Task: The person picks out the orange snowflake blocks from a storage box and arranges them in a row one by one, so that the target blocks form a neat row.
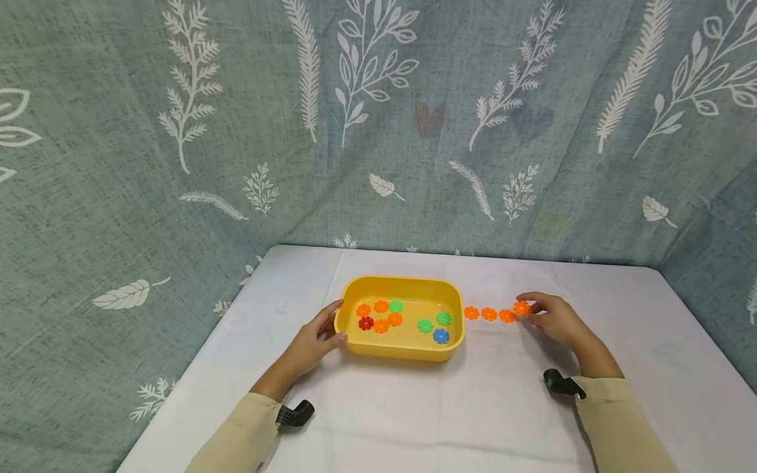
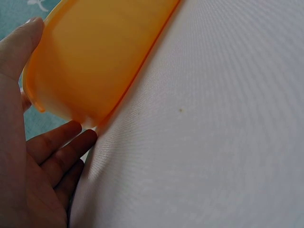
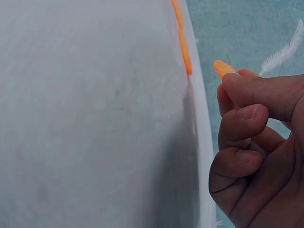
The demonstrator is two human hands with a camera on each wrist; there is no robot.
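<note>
A gray-green cloth [image 1: 254, 98] with white leaves [image 1: 131, 295] hung behind the white tabletop's [image 1: 437, 407] far edge and beside its left edge.

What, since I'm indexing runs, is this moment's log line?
left hand: holding yellow rounded plastic tray; right hand: pinching orange notched plastic disc, aloft; beside tray: three matching orange discs, lined up; inside tray: multicoloured discs

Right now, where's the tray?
Head view: the tray sits on the table near mid-frame, its left end held by the left hand, its right end beside the row of orange discs.
</note>
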